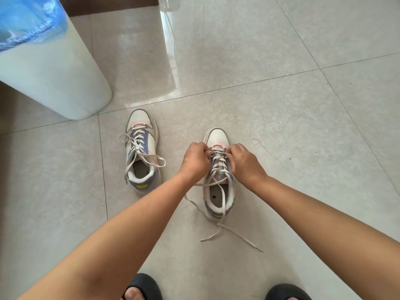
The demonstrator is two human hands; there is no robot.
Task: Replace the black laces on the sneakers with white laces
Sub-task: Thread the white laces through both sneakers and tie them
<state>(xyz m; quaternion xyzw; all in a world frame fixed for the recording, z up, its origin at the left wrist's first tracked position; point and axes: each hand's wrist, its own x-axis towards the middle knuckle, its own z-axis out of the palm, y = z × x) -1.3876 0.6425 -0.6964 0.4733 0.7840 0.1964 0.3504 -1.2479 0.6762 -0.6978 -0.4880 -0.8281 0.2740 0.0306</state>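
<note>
Two white, pink and purple sneakers stand on the tiled floor, toes pointing away from me. The left sneaker (pixel 141 148) has white laces threaded through, with loose ends lying over its sides. My left hand (pixel 195 159) and my right hand (pixel 242 161) are on the right sneaker (pixel 218 176), one at each side of the front eyelets. Both hands pinch its white lace (pixel 218 167) near the toe end. The lace's long ends trail over the heel and onto the floor behind the shoe. No black laces are in view.
A white bin (pixel 54 68) with a blue bag liner stands at the left, close to the left sneaker. A thin white cord (pixel 173 40) hangs down at the top middle. My feet in dark slippers (pixel 144 286) are at the bottom edge.
</note>
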